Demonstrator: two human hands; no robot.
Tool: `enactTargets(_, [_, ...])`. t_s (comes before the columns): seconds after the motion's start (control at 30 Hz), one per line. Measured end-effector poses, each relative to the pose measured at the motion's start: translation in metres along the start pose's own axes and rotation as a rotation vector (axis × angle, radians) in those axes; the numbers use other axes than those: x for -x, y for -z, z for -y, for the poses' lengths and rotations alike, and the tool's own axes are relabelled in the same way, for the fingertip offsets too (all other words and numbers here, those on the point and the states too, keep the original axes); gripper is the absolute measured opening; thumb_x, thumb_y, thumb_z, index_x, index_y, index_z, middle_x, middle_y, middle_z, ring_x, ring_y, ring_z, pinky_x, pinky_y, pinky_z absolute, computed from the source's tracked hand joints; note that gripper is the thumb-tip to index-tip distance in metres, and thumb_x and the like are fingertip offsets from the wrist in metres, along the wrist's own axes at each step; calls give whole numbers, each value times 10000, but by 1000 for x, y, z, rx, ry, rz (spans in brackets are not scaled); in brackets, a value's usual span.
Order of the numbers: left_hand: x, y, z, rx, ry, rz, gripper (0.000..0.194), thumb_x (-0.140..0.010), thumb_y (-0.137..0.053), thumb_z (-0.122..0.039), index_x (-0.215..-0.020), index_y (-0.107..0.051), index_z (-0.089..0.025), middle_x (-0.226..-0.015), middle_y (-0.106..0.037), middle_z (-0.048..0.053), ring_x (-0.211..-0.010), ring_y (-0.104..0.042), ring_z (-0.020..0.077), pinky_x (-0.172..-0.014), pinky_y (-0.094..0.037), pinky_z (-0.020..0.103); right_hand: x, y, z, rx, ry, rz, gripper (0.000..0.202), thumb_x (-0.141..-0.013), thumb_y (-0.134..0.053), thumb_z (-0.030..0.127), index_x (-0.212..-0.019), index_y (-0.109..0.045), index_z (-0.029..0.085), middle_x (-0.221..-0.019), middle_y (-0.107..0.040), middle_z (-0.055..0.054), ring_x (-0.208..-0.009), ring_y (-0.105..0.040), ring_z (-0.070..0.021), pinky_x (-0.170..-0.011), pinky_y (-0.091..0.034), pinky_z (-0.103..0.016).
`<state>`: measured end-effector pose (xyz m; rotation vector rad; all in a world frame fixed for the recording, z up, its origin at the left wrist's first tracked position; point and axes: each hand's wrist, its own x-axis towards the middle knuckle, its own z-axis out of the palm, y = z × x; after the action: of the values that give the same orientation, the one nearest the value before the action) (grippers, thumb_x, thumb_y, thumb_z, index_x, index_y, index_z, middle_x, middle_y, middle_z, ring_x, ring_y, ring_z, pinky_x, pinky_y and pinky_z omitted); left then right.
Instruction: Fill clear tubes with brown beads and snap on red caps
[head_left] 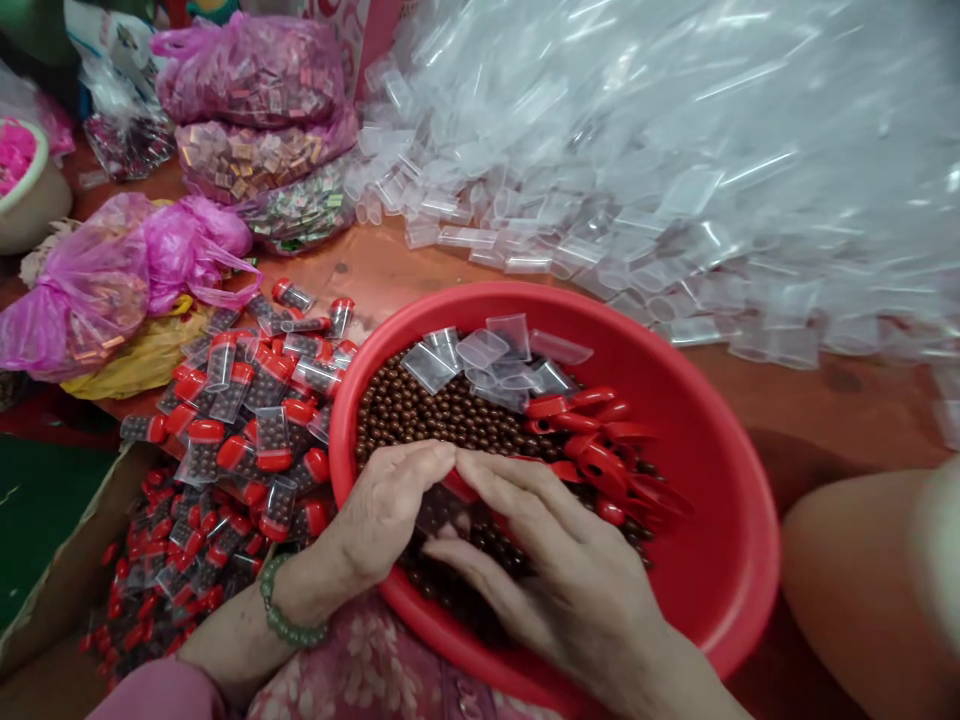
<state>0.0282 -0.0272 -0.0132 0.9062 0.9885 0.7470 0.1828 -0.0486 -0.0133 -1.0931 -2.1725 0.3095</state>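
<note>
My left hand (382, 500), with a green bead bracelet (281, 605) at its wrist, wraps round a small clear plastic container (436, 512) filled with dark brown balls. My right hand (555, 540) closes in from the other side, its fingers at the red cap (459, 485) on the container. Both hands meet over a red basin (705, 580) and partly hide the container. Inside the basin are loose brown balls (405, 410), several empty clear containers (499, 360) and a cluster of red caps (600, 450).
Left of the basin lies a heap of filled, red-capped containers (270, 435), spilling down into a box (67, 545). Tied pink bags (255, 70) stand at the back left. A large pile of empty clear tubes (637, 170) spreads across the back right. Someone's knee (862, 570) is at right.
</note>
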Motion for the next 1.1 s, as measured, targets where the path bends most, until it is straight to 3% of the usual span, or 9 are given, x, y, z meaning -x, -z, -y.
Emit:
enactTargets(0.1, [-1, 1, -1, -115, -82, -43, 314, -892, -387, -304, -599, -424, -197, -646, -439, 1, -637, -397, 137, -599, -375, 269, 1, -8, 6, 179, 66, -51, 363, -888, -642, 221, -1223, -557, 106, -1051, -710, -158, -954, -700, -233, -815, -605, -327])
enactTargets(0.23, [1, 0, -2, -127, -65, -50, 311, -890, -395, -323, -603, -404, -205, -648, -423, -1, -640, -392, 142, -592, -371, 273, -4, -1, 7, 22, 32, -61, 302, -894, -612, 145, -1194, -584, 138, -1042, -708, -121, -952, -699, -195, -822, -600, -276])
enactTargets(0.37, [1, -2, 1, 10, 18, -1, 313, -904, -379, -394, -709, -499, -181, -631, -496, -12, -582, -478, 122, -573, -425, 243, -6, 17, -2, -320, -177, 20, 258, -895, -625, 216, -1150, -649, 247, -1051, -694, -60, -913, -704, -171, -755, -604, -251])
enactTargets(0.57, [2, -1, 0, 2, 29, 106, 449, -889, -475, -572, -774, -558, -147, -702, -551, 7, -637, -520, 107, -618, -439, 224, -1, 23, -9, -577, -558, -124, 255, -795, -751, 353, -1004, -644, 255, -787, -733, 9, -610, -699, -152, -530, -586, -221])
enactTargets(0.63, [3, 2, 1, 0, 31, 178, 515, -877, -467, -646, -800, -562, -145, -725, -552, 9, -655, -520, 109, -642, -442, 234, -2, 23, -7, -469, -504, -139, 210, -823, -725, 341, -1001, -654, 255, -792, -738, 5, -600, -695, -152, -544, -585, -236])
enactTargets(0.73, [5, 5, 5, 30, -13, 248, 585, -869, -434, -697, -868, -600, -135, -780, -563, 17, -708, -518, 119, -708, -444, 257, -6, 24, -2, -207, -234, -83, 190, -907, -625, 272, -1096, -639, 260, -900, -751, -18, -706, -711, -161, -654, -591, -263])
enactTargets(0.83, [5, 7, 7, 37, -35, 273, 657, -872, -385, -717, -978, -651, -126, -807, -592, 29, -711, -508, 126, -700, -435, 264, -8, 21, 3, 38, -26, 23, 365, -920, -580, 419, -1189, -572, 173, -954, -737, -103, -790, -707, -221, -671, -582, -325])
enactTargets(0.93, [5, 5, 4, 103, -24, 295, 679, -868, -404, -712, -1099, -659, -127, -865, -655, 60, -752, -571, 155, -696, -456, 276, -7, 11, 9, 319, 40, 43, 590, -913, -497, 572, -1207, -532, 62, -984, -712, -200, -821, -690, -291, -681, -556, -405])
enactTargets(1.1, [3, 0, -4, 160, -83, 278, 533, -941, -423, -575, -1094, -698, -144, -948, -720, 86, -969, -654, 234, -881, -491, 345, -8, -3, 12, 560, 63, 4, 458, -966, -440, 399, -1248, -489, 42, -938, -715, -188, -804, -682, -270, -696, -506, -388])
